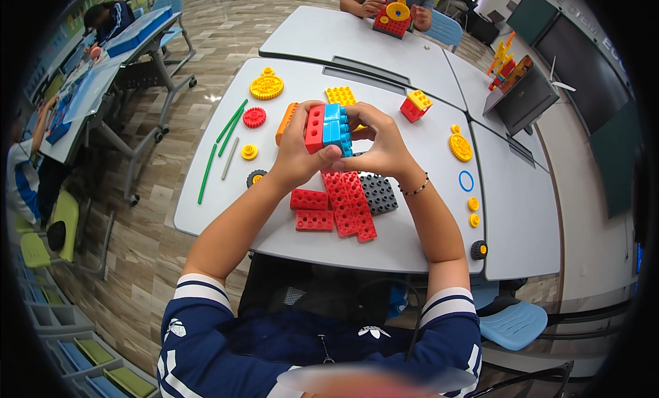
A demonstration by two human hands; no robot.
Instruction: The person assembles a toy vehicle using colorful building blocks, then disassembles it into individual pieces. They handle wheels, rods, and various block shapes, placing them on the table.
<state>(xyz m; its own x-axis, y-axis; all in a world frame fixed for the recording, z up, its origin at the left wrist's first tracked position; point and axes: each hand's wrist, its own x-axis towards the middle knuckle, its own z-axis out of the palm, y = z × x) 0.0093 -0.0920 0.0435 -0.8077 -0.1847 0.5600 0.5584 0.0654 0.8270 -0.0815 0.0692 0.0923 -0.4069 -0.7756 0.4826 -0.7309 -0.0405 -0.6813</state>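
Above the table, my left hand (296,154) grips a brick assembly from its left side, thumb across the lower front. A red beam brick with holes (315,129) is joined to blue studded bricks (333,130) in it. My right hand (384,143) curls around the assembly's right side, fingertips against the blue part. Some fingertips are hidden behind the bricks. Below my hands lie joined red beam bricks (351,207), two shorter red bricks (310,200) and a dark grey studded plate (379,194). An orange piece (285,123) shows partly behind my left hand.
Yellow gears (266,86), a red gear (254,117), green rods (207,173) and a grey rod (230,158) lie left. A red-and-yellow block (415,106), blue ring (466,181) and small wheel (479,250) lie right. Across the table, another person handles a red-and-yellow model (392,22).
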